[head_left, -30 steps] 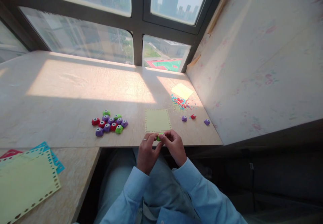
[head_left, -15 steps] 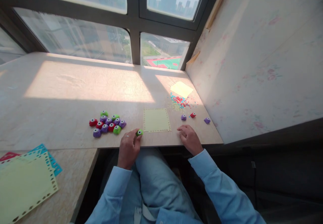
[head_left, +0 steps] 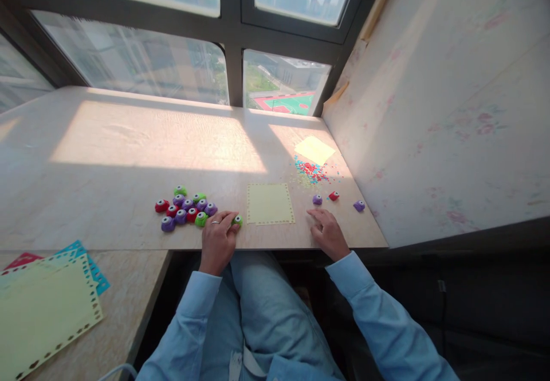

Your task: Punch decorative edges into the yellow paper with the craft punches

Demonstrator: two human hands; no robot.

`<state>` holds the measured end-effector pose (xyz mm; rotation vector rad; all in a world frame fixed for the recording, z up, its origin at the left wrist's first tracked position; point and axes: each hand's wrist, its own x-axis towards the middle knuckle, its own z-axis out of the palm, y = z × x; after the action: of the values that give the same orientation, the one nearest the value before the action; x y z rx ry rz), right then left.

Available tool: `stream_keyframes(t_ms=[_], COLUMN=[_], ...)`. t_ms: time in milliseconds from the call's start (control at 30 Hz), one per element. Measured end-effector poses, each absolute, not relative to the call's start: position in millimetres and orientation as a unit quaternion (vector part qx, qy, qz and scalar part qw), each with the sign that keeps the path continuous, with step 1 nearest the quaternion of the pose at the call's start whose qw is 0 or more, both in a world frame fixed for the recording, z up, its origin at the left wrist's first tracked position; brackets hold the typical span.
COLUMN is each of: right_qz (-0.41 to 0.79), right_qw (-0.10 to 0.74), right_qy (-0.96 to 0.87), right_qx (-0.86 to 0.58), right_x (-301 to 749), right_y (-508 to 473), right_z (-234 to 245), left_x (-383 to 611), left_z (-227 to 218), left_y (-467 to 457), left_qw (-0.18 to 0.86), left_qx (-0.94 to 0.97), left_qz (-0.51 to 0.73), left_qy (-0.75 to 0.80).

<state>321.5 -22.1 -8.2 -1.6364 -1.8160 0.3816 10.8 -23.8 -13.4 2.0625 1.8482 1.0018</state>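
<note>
My left hand (head_left: pixel 217 236) rests on the table's front edge with its fingertips closed on a small green punch (head_left: pixel 237 220). Just left of it lies a cluster of several purple, red and green punches (head_left: pixel 185 207). A pale yellow paper square with a punched border (head_left: pixel 270 204) lies flat between my hands. My right hand (head_left: pixel 327 232) lies on the table to the right of the paper, fingers loosely stretched, holding nothing. Two purple punches (head_left: pixel 317 199) (head_left: pixel 358 205) and a red punch (head_left: pixel 333 196) sit just beyond it.
A heap of red, blue and yellow paper bits (head_left: pixel 310 171) and a yellow sheet (head_left: pixel 314 149) lie by the right wall (head_left: pixel 429 112). Punched yellow, blue and red sheets (head_left: pixel 43 303) are stacked on a lower table at the left. Windows run along the far side.
My hands, together on the green punch at the table's edge a second ago, have parted. The left carried the punch leftward onto the table; the right moved right and flattened.
</note>
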Motion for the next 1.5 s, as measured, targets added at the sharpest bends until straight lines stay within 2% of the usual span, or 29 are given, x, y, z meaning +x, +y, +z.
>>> stream_keyframes(t_ms=[267,367,700,1133,1267,1500], right_qz=[0.432,0.489,0.543,0.608,0.593,0.519], right_qw=[0.416,0.431,0.455,0.576,0.549,0.444], right_qy=[-0.523,-0.495,-0.442,-0.196,-0.230,-0.371], right_qx=[-0.605,-0.574,-0.550,-0.510,-0.542,-0.629], right_x=[305.4,294.9,273.7,265.7,261.5,260.1], right_y=[-27.2,-27.6,-32.2,-27.3,-24.5,-8.0], right_z=[-0.9,2.9,12.6,16.3,19.3,14.8], left_x=[15.3,15.6,19.8,22.5,24.3,24.0], left_z=[-12.1,-11.4,-10.2,-12.9,-14.7,-17.2], left_y=[-23.5,-25.1,-29.4,-30.7,-30.7,-31.7], left_qw=[0.063,0.060,0.039,0.020,0.004,-0.008], left_qx=[0.698,0.703,0.704,0.687,0.684,0.687], left_qz=[0.314,0.312,0.290,0.318,0.321,0.322], left_qy=[0.640,0.637,0.648,0.653,0.655,0.652])
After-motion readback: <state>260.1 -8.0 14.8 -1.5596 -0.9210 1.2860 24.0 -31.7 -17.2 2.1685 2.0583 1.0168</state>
